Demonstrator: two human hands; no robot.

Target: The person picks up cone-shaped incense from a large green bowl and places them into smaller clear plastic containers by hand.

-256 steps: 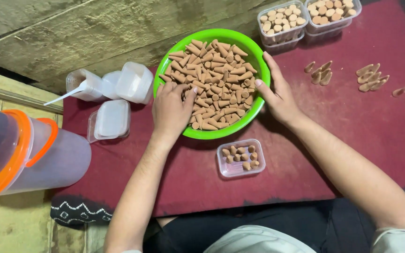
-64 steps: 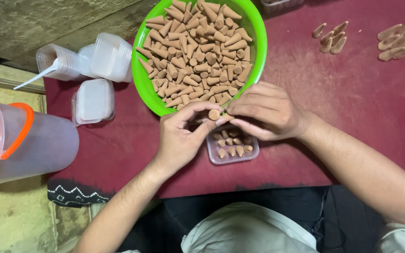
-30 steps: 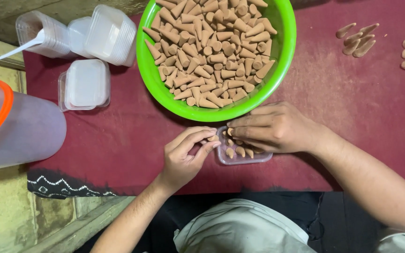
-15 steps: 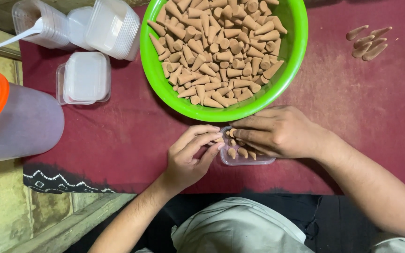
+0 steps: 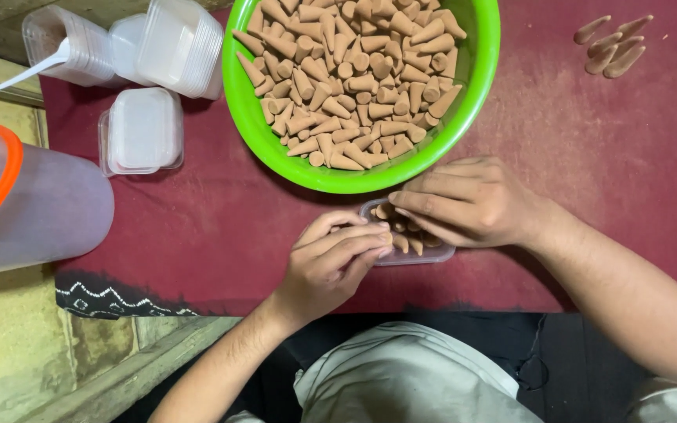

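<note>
Fabric in pale grey is seen nearest, over the person's lap, below the dark red felt-like cloth (image 5: 589, 196) with its black patterned edge. On that cloth a small clear plastic tray (image 5: 432, 254), rectangular with rounded corners, is found between the two hands, with tan matte cones (image 5: 401, 243) lying in it. The left hand (image 5: 331, 262) is held loosely curled, its fingertips resting at the tray's left rim; whether a cone is pinched cannot be told. The right hand (image 5: 464, 200) is laid over the tray, fingers extended and close together, tips touching the cones. Just beyond, a glossy green bowl (image 5: 479, 70) heaped with cones is set. Stacked clear containers (image 5: 174, 47) are seen far left.
</note>
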